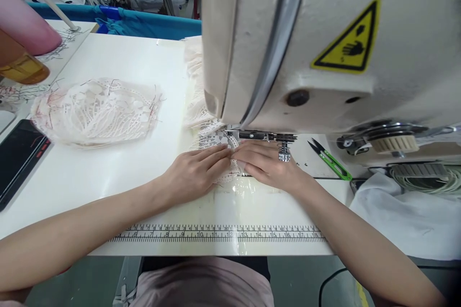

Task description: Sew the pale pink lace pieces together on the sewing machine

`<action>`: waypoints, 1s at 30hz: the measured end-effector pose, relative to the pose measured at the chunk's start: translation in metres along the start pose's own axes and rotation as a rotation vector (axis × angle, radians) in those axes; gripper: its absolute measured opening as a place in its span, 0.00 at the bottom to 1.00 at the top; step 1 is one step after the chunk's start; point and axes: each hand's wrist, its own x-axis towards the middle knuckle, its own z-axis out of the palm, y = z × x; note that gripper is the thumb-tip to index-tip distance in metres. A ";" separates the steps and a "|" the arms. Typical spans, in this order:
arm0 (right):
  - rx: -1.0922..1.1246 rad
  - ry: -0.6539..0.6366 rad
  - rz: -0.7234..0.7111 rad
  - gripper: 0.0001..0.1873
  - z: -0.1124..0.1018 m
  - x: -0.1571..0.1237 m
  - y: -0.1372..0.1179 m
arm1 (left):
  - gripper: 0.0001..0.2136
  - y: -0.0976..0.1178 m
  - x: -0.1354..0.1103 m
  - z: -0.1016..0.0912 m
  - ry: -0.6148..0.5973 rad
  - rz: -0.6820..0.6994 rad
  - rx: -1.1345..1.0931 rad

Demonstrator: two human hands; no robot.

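A strip of cream lace fabric [212, 140] lies under the needle area of a sewing machine [259, 48]. My left hand [196, 170] rests flat on the lace's near left part, its fingers stretched towards the presser foot. From the right, my right hand [266, 163] reaches in with its fingers laid out on the lace, partly behind the machine's metal thread guide [284, 152]. The two hands' fingertips nearly meet just in front of the needle area. The needle itself is hard to make out. More gathered lace runs back along the machine's left side.
A stack of lace pieces [101, 112] with loose threads lies at the left, beside a black phone [21, 158]. Thread cones [25, 19] stand at the far left. Green thread snips [331, 160] and white cloth [392, 216] are on the right. A printed ruler [216, 234] follows the front edge.
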 end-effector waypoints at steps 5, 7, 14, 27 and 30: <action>-0.049 0.106 -0.125 0.07 0.002 0.004 -0.007 | 0.11 -0.001 0.000 -0.003 0.002 -0.024 0.028; -0.103 0.151 -0.152 0.08 0.005 0.005 -0.013 | 0.09 -0.002 0.000 -0.004 0.019 -0.036 0.051; -0.217 0.141 -0.156 0.11 0.012 0.012 -0.025 | 0.12 -0.007 0.000 -0.007 0.019 -0.111 0.099; -0.213 0.088 -0.067 0.14 0.014 0.009 -0.023 | 0.12 -0.012 0.001 -0.003 0.044 -0.162 0.106; -0.220 0.092 -0.051 0.14 0.012 0.008 -0.021 | 0.14 -0.011 0.000 -0.003 0.029 -0.169 0.108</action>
